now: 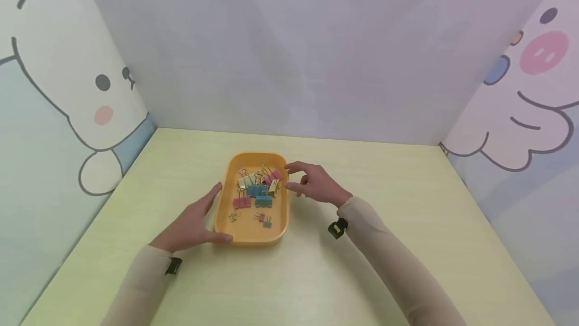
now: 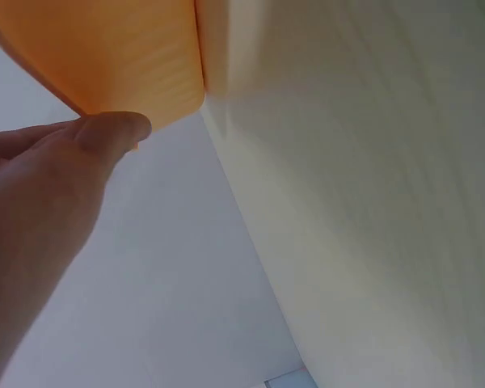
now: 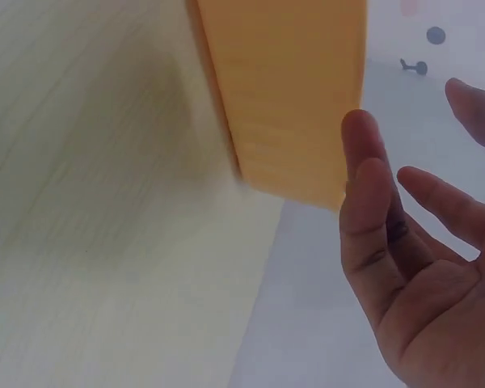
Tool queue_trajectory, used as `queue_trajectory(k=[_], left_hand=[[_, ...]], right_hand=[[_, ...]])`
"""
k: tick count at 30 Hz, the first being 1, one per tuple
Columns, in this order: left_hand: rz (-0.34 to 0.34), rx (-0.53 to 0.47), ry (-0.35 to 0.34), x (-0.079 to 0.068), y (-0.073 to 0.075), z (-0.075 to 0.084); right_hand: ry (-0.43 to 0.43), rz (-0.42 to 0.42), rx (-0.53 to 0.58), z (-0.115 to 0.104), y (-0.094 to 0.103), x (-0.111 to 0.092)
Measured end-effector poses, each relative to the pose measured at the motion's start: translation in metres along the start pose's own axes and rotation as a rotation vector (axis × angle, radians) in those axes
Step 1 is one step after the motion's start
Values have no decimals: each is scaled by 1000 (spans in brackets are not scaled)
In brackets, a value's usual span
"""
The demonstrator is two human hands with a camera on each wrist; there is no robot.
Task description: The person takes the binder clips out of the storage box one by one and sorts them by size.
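Observation:
An orange-yellow tray [image 1: 248,231] stands on the table with several binder clips inside. Larger clips in pink [image 1: 242,203], blue [image 1: 256,191], teal [image 1: 264,201], yellow [image 1: 273,187] and cream cluster toward its far half; small ones, such as a grey-blue clip [image 1: 268,224], lie nearer. My left hand [image 1: 192,224] spans the tray's near-left corner, fingers straight along the left side and thumb against the near rim. At the right rim, my right hand [image 1: 316,184] hovers with loosely bent fingers. Nothing shows between those fingers in the right wrist view.
The pale yellow table [image 1: 384,205] extends around the tray. A plain light wall [image 1: 289,65] rises behind, and side walls with cartoon animal prints [image 1: 59,90] border the left and right. Each sleeve bears a black wrist device [image 1: 338,227].

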State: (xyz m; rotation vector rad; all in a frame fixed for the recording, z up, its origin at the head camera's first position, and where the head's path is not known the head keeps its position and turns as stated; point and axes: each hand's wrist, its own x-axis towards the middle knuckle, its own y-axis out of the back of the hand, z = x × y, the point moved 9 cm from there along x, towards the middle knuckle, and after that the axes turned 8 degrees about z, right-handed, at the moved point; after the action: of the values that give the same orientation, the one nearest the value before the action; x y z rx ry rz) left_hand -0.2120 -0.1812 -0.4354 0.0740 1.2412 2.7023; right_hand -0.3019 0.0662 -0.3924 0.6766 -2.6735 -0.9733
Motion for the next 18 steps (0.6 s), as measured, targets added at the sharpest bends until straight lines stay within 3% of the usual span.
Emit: queue_trajectory(k=[9, 18], left_hand=[[0, -14, -12, 1, -5, 1], [4, -7, -15, 1, -5, 1]], right_hand=[[152, 71, -228, -21, -12, 24], [67, 55, -315, -16, -29, 40]])
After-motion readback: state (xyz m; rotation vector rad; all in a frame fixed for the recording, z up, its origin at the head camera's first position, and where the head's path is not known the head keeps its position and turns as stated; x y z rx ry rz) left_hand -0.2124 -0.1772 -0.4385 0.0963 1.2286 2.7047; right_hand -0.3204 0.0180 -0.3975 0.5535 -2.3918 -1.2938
